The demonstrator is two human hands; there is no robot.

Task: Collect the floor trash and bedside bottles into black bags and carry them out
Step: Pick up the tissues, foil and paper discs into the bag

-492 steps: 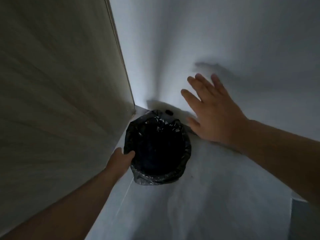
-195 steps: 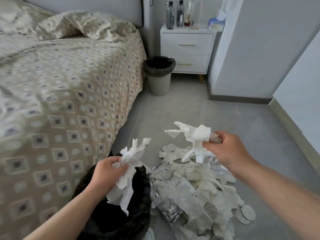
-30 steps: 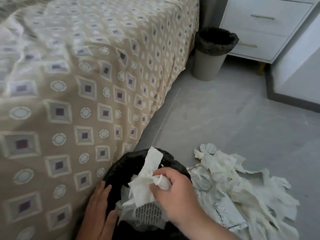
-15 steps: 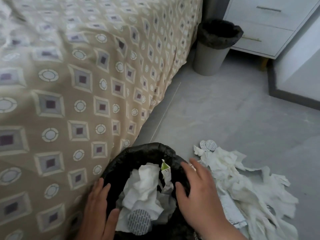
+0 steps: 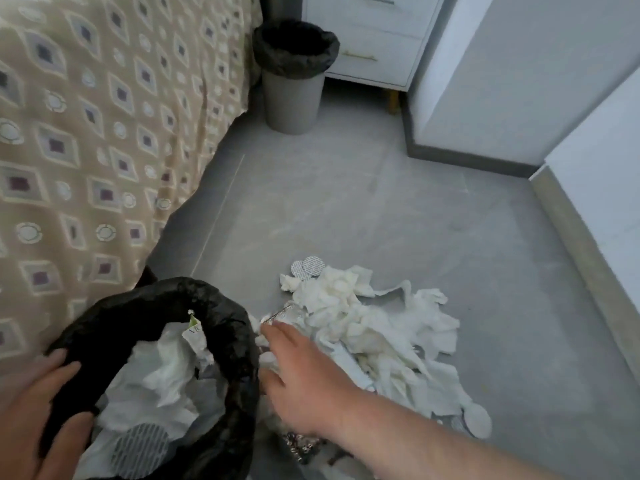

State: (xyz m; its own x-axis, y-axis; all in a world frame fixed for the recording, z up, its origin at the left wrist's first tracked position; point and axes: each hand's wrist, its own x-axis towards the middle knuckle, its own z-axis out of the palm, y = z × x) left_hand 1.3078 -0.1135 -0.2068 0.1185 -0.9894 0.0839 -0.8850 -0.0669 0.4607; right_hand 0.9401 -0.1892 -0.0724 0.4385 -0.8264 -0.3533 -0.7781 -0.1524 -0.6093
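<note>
A black bag [image 5: 228, 344] lines a bin at the lower left, and crumpled white tissues [image 5: 162, 379] lie inside it. My left hand [image 5: 38, 410] holds the bag's left rim, thumb inside and fingers over the edge. My right hand [image 5: 301, 372] hovers just right of the bag with fingers spread, reaching onto the floor trash pile [image 5: 374, 337] of white tissues, foil wrappers and round pads. It holds nothing. The bedside bottles are out of view.
The bed with its patterned cover [image 5: 97, 140] fills the left side. A second bin with a black liner [image 5: 294, 77] stands by the white nightstand [image 5: 374, 46] at the top. A white wall corner [image 5: 519, 81] and skirting [image 5: 588, 271] bound the grey floor on the right.
My right hand has dropped the tissues into the bag and moved right, out over the floor pile. My left hand has shifted further left along the rim.
</note>
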